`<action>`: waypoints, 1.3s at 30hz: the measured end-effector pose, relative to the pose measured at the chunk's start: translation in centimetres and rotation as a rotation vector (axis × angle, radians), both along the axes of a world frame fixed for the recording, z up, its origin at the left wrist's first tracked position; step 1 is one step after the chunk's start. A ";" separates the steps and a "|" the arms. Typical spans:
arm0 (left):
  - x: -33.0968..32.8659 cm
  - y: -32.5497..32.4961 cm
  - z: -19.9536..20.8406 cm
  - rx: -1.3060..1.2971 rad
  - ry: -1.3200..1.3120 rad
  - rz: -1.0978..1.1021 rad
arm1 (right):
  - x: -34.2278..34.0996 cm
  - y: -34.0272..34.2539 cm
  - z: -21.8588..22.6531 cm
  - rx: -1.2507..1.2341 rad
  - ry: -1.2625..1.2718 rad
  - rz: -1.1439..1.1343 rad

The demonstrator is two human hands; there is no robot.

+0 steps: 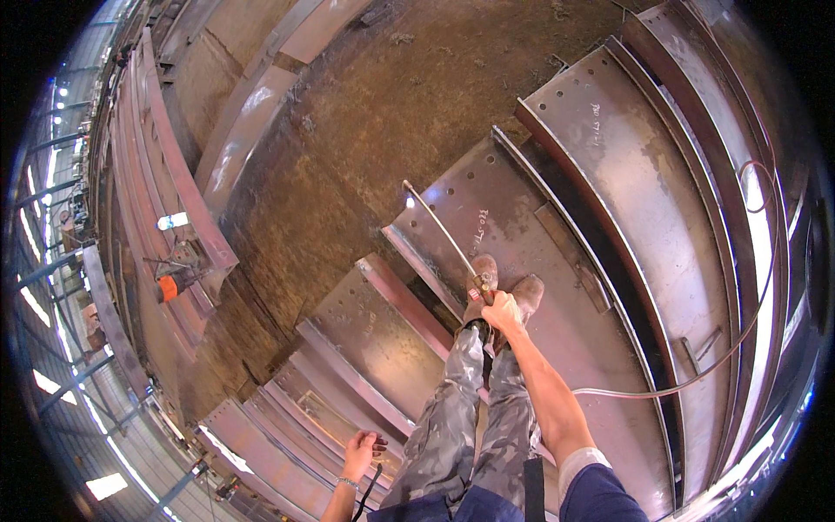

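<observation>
A gas cutting torch with a long thin metal tube is gripped at its valve end by my right hand, fingers wrapped round it. Its tube points forward and left over the end of a wide steel beam with bolt holes and chalk marks. Close by the tip shows a small bright bluish-white spot; whether it is a flame I cannot tell. My left hand is low on the left, above several steel beams, its fingers loosely curled and apart with darkened tips. I see nothing plainly held in it.
My boots stand on the wide beam. A hose runs right across neighbouring beams, which have dark gaps between them. Ahead lies brown ground. On beams at the left are a bottle and an orange-and-grey tool.
</observation>
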State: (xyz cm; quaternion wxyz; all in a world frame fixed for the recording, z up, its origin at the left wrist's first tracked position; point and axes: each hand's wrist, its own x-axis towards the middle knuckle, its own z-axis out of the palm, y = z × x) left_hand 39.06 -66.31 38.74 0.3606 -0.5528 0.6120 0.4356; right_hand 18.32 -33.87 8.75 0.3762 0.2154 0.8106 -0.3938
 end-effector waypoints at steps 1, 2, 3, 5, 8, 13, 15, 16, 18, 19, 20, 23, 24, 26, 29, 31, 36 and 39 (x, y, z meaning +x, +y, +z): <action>0.1 0.0 0.0 0.005 -0.006 -0.002 | -0.1 0.0 -0.1 -0.009 -0.003 0.000; 0.3 0.0 0.0 0.010 -0.009 -0.016 | -0.1 0.1 -0.2 -0.004 0.009 0.010; 0.4 0.0 0.0 0.021 -0.004 0.001 | -0.2 0.2 -0.3 0.002 0.020 0.020; 0.6 0.0 -0.1 0.032 0.003 0.003 | -0.3 0.5 -0.4 0.002 0.033 0.038; 0.8 0.0 -0.2 0.024 -0.004 0.021 | -0.5 1.4 0.2 0.016 -0.010 0.082; 0.6 0.2 -0.9 0.036 0.029 0.011 | 0.1 4.5 3.8 -0.096 -0.032 0.032; 0.1 0.6 -1.0 0.051 0.051 0.001 | 0.6 6.0 5.4 -0.143 -0.091 -0.020; -0.3 0.7 -1.2 0.053 0.066 -0.005 | 0.6 6.4 5.9 -0.078 -0.150 -0.005; -1.3 1.1 -1.4 0.070 0.111 -0.023 | 1.4 7.4 7.1 -0.032 -0.065 -0.039; -1.7 1.2 -1.5 0.073 0.105 -0.017 | 1.6 8.0 7.5 0.036 -0.079 -0.055; -2.2 1.2 -1.6 0.085 0.109 -0.019 | 2.0 8.4 8.1 0.083 -0.071 -0.060; -3.9 0.8 -2.2 0.119 0.148 -0.013 | 2.7 9.9 9.3 0.082 -0.027 -0.183; -4.6 0.7 -2.6 0.104 0.161 -0.018 | 2.7 10.5 9.6 0.117 -0.035 -0.218; -6.2 0.5 -3.6 0.092 0.162 -0.032 | 3.2 12.2 10.6 0.044 0.040 -0.295; -10.1 1.5 -5.8 0.070 0.176 -0.177 | 4.3 15.5 12.9 0.054 0.135 -0.341; -13.7 4.0 -7.8 0.151 0.249 -0.225 | 5.6 18.3 15.4 0.067 0.158 -0.388; -22.8 15.9 -12.8 0.361 0.355 -0.573 | 10.0 24.7 23.1 -0.069 0.240 -0.675; -25.8 25.8 -16.5 0.381 0.307 -0.690 | 13.4 29.0 27.1 -0.124 0.266 -0.800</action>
